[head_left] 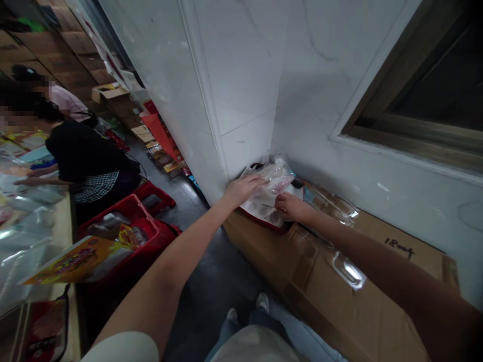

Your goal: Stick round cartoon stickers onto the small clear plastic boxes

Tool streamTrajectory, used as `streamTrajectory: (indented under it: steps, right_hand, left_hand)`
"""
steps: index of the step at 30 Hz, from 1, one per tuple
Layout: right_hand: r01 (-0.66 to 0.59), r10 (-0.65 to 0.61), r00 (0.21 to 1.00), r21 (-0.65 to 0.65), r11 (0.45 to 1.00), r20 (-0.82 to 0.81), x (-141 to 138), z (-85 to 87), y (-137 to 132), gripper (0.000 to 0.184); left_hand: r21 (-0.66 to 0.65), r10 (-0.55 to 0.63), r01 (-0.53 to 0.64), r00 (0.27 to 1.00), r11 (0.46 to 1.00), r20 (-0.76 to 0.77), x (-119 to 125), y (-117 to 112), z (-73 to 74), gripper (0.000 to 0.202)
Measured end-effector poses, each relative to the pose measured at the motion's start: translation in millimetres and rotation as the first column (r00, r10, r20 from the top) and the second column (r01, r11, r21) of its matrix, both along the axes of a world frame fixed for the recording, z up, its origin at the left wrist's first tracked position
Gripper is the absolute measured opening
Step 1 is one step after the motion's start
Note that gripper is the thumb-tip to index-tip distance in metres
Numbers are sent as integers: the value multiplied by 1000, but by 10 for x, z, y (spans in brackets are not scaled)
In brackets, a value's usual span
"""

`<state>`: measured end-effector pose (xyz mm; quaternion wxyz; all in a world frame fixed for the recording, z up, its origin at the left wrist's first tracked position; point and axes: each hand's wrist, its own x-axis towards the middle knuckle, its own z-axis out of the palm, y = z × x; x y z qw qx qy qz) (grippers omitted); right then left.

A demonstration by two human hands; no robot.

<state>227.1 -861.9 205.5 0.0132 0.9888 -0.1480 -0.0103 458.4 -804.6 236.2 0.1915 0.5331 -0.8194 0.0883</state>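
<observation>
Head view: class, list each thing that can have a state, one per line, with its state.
Clear plastic: crumpled
White sheet: partly covered
Left hand: fingers stretched out, at the plastic
Right hand: fingers curled, grip unclear
Long cardboard box: closed on top, taped
Red crate: open-topped, loaded
Yellow printed packaging: tilted

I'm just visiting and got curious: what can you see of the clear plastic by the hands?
The clear plastic looks like thin, shiny film, crumpled, perhaps a bag. It lies loosely over a white sheet with round marks, by the marbled wall. The left hand touches its left side; the right hand, fingers curled, is at its lower right, its grip unclear. Any contents are hard to make out.
</observation>
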Motion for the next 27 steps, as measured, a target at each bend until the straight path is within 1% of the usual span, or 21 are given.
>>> streamTrajectory:
  steps: [4,9,12,16,19,23,27]
  right_hand:
    - [15,-15,1000,-16,1000,-7,-5,7,82,22]
    - [-8,6,996,-30,1000,-86,40,-70,113,16]
    - [-22,16,991,-43,999,-131,79,-115,139,16]
    - [30,-43,989,-90,995,-144,162,-177,226,15]
    - [51,-66,987,-108,993,-147,214,-193,271,18]
    - [44,-58,989,-102,994,-137,209,-118,222,18]
    - [84,-93,993,-108,991,-72,134,89,114,21]
  left_hand:
    - [-19,27,-27,999,999,-25,-9,-14,-2,38]
    - [-3,30,-30,999,1000,-24,-16,-6,26,36]
    - [-2,20,-20,1000,1000,-21,-11,-13,10,36]
    - [-27,4,-5,1000,1000,-11,4,-26,-27,35]
    - [-48,-14,14,1000,999,-7,9,-22,-36,36]
    - [-65,-23,23,1000,998,-13,4,-15,-41,35]
    - [-86,-24,24,1000,996,-2,-11,-10,-79,35]
